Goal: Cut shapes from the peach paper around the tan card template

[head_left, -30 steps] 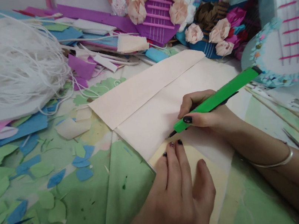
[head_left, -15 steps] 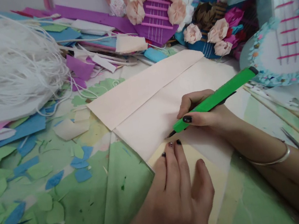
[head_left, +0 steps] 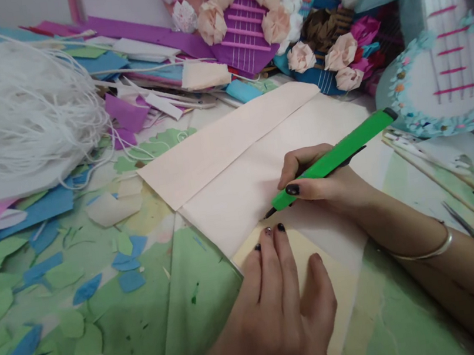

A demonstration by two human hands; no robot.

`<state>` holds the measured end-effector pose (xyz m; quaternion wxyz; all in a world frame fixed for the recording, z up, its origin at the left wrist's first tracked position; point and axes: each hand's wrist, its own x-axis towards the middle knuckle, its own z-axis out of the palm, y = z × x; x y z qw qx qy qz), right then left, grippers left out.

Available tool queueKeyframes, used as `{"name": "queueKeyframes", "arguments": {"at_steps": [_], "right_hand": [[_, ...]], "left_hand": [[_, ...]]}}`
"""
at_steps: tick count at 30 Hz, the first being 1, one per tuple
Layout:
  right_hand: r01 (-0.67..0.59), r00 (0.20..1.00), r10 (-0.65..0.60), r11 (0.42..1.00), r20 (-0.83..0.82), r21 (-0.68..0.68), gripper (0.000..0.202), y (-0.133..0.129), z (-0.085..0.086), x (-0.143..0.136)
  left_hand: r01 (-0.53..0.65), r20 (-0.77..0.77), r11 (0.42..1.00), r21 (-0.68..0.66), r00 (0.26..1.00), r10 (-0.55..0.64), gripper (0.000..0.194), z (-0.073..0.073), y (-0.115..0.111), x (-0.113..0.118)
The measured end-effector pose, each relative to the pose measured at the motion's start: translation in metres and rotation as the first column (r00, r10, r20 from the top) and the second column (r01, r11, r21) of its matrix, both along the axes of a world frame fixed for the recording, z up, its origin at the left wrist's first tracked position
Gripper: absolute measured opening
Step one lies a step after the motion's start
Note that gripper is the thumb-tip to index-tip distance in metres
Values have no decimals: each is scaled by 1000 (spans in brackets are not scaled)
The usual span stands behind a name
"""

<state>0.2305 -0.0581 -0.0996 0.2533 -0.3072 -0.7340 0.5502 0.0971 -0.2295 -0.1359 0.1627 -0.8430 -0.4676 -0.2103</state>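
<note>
My right hand pinches a thick green pen between thumb and fingers, its body slanting up to the right. The pen's dark tip touches or nearly touches the cream paper, close to the upper edge of a pale yellow piece of card. On that card lies my left hand, its fingers stretched out flat and pressing it against the paper. Much of the yellow card is hidden beneath this hand. A pinkish strip runs along the far side of the cream paper.
A tangle of white cord sits at the back left. Green and blue paper leaves are scattered on the left. Small decorated paper guitars and paper flowers stand behind. Scissors and a thin stick lie at right.
The view has shifted slightly. Both hands keep almost the same pose, and the pen tip sits a touch further left.
</note>
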Motion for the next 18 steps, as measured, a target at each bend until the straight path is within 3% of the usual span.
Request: {"name": "queueKeyframes", "arguments": {"at_steps": [18], "right_hand": [[7, 1000, -8, 1000, -21, -29, 11, 0, -2, 1]], "left_hand": [[8, 15, 1000, 8, 1000, -8, 73, -2, 0, 0]]}}
